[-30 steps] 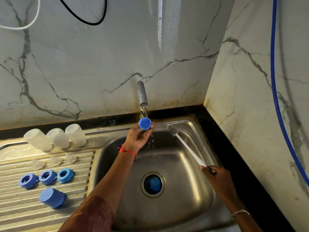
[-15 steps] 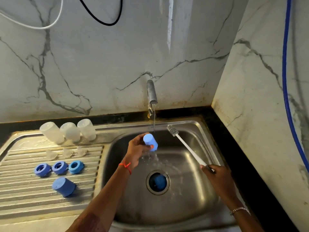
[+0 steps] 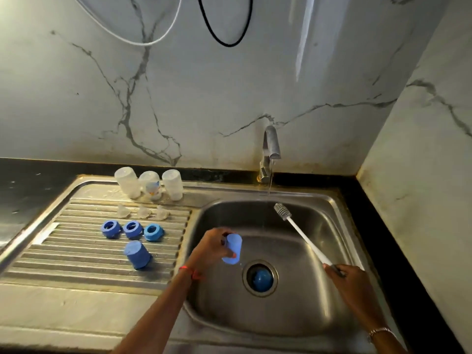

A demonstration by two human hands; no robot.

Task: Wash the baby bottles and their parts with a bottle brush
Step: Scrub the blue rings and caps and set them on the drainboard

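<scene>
My left hand (image 3: 209,249) grips a light blue bottle cap (image 3: 232,249) over the left part of the sink basin (image 3: 319,290), mouth down. My right hand (image 3: 350,279) holds the white handle of a bottle brush (image 3: 301,233), whose grey bristle head points up toward the tap. On the drainboard (image 3: 76,272) stand three clear bottles (image 3: 149,185) upside down. In front of them lie three clear teats (image 3: 143,212), three blue collar rings (image 3: 132,229) and another blue cap (image 3: 136,255).
The tap (image 3: 270,152) at the back runs a thin stream of water into the sink. A blue stopper (image 3: 260,278) sits in the drain. Marble walls close in behind and on the right; a black counter edge (image 3: 383,238) borders the sink.
My left hand has carried the blue cap down and left, away from the tap's stream. The camera view has shifted right and down. The brush has stayed about where it was.
</scene>
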